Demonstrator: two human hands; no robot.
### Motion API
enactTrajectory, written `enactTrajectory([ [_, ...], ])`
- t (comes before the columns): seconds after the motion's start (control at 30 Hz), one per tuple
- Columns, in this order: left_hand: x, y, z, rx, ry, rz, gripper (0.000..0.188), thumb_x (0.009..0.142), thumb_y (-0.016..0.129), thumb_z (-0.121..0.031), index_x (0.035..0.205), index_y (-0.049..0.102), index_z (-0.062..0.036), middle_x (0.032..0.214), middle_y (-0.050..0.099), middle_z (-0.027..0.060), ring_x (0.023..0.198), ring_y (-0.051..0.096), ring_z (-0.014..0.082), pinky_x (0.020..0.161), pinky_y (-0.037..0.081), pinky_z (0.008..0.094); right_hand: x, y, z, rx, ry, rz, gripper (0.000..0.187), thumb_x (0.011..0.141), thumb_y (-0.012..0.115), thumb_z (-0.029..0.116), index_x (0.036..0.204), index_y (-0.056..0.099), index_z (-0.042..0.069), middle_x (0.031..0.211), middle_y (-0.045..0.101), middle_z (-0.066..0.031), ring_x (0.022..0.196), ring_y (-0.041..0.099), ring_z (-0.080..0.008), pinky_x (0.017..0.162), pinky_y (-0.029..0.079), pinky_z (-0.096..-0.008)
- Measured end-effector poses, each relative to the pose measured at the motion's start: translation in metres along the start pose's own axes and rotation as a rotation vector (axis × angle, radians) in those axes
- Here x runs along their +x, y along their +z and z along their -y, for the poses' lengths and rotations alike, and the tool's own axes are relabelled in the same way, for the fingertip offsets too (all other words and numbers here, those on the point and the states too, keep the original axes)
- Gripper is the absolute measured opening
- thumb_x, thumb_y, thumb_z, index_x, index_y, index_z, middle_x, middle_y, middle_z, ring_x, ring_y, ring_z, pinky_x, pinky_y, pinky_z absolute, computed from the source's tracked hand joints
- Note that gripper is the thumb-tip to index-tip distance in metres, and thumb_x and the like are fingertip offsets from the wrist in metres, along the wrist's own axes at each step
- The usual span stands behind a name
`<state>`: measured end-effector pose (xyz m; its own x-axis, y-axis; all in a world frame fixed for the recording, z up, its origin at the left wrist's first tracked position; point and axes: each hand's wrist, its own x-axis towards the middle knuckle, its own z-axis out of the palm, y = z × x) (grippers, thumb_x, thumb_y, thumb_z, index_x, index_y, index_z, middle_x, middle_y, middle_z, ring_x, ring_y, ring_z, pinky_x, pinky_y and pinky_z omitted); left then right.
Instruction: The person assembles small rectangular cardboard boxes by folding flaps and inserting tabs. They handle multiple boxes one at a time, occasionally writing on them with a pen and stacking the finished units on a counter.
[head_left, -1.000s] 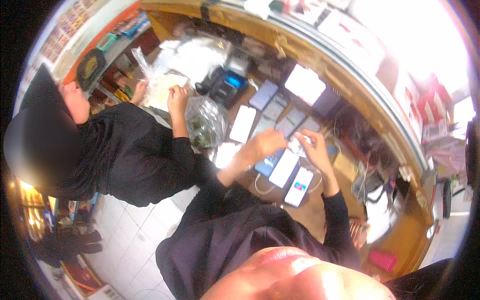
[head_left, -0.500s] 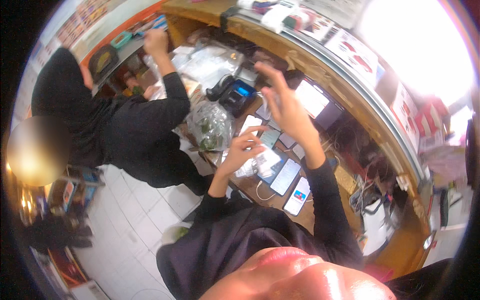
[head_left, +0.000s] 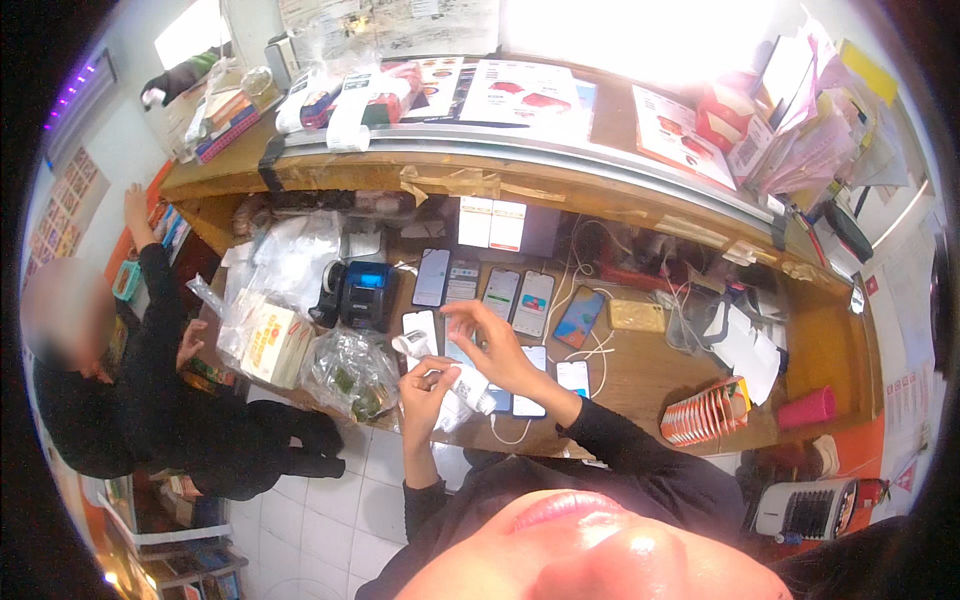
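Observation:
A white printed paper slip (head_left: pixel 470 386), like a receipt, is pinched at its edge by the fingers of my left hand (head_left: pixel 424 398). The far end of white paper curls up (head_left: pixel 411 344) above those fingertips; whether it is the same strip I cannot tell. Just right of it hovers my right hand (head_left: pixel 500 350), fingers bent and apart, with nothing visible between them. Several phones lie under and around both hands, among them a white-screened phone (head_left: pixel 431 277) and a phone with a coloured screen (head_left: pixel 579 317). My hands partly cover the nearer phones.
Left on the desk stand a small black printer (head_left: pixel 366 293), a clear plastic bag (head_left: pixel 350 372) and a stack of printed paper packaging (head_left: pixel 275 345). A co-worker in black (head_left: pixel 130 390) stands at the left. White cables, an orange-striped box (head_left: pixel 705 412) and a pink cup (head_left: pixel 806 407) lie rightward.
The view has swung, bringing the shelf and the desk's right side in. My right hand has come down close to my left, which still pinches the slip. The co-worker's arm has moved.

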<state>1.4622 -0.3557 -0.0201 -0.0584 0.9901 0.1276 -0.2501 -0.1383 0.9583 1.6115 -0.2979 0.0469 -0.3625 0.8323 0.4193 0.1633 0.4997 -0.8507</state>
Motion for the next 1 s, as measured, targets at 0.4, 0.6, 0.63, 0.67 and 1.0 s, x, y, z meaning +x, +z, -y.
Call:
enactTrajectory([
  [0.4,0.043,0.041,0.039,0.136,0.125,-0.280,0.011,0.092,0.060,-0.012,0.091,0.054,-0.0026,0.068,0.055,0.0004,0.061,0.050,0.0037,0.053,0.038,0.0193,-0.059,0.008,-0.070,0.453,0.569,0.006,0.032,0.087,0.067,0.011,0.115,0.056,-0.001,0.100,0.067,-0.0067,0.094,0.061,-0.0109,0.083,0.049,-0.0265],
  [0.6,0.050,0.021,0.041,0.029,-0.184,0.051,0.021,0.093,0.059,-0.018,0.104,0.053,-0.0011,0.075,0.062,0.0042,0.063,0.053,0.0064,0.057,0.041,0.0211,-0.047,-0.021,-0.078,0.499,0.620,0.074,0.031,0.089,0.066,0.016,0.114,0.059,-0.001,0.092,0.069,-0.0055,0.073,0.063,-0.0066,0.063,0.049,-0.0209],
  [0.63,0.053,0.026,0.043,0.024,-0.088,-0.040,0.022,0.094,0.059,-0.018,0.106,0.052,-0.0009,0.078,0.063,0.0051,0.066,0.054,0.0068,0.058,0.041,0.0212,-0.048,-0.024,-0.078,0.451,0.605,0.182,0.032,0.088,0.067,0.017,0.113,0.059,-0.001,0.092,0.069,-0.0052,0.074,0.063,-0.0064,0.064,0.049,-0.0209],
  [0.67,0.054,0.029,0.043,0.020,0.010,-0.132,0.023,0.094,0.058,-0.018,0.108,0.052,-0.0008,0.082,0.063,0.0061,0.069,0.055,0.0072,0.060,0.041,0.0213,-0.050,-0.027,-0.078,0.404,0.587,0.291,0.033,0.088,0.068,0.017,0.113,0.059,-0.001,0.091,0.069,-0.0050,0.074,0.063,-0.0061,0.064,0.049,-0.0210],
  [1.0,0.050,0.005,0.054,0.033,0.135,-1.048,0.075,0.098,0.041,-0.044,0.144,0.009,0.0062,0.142,0.032,0.0270,0.117,0.051,0.0299,0.091,0.044,0.0347,0.011,-0.070,-0.064,0.317,0.538,0.060,0.020,0.081,0.073,0.011,0.097,0.067,0.000,0.089,0.069,-0.0091,0.078,0.063,-0.0101,0.070,0.051,-0.0236],
])
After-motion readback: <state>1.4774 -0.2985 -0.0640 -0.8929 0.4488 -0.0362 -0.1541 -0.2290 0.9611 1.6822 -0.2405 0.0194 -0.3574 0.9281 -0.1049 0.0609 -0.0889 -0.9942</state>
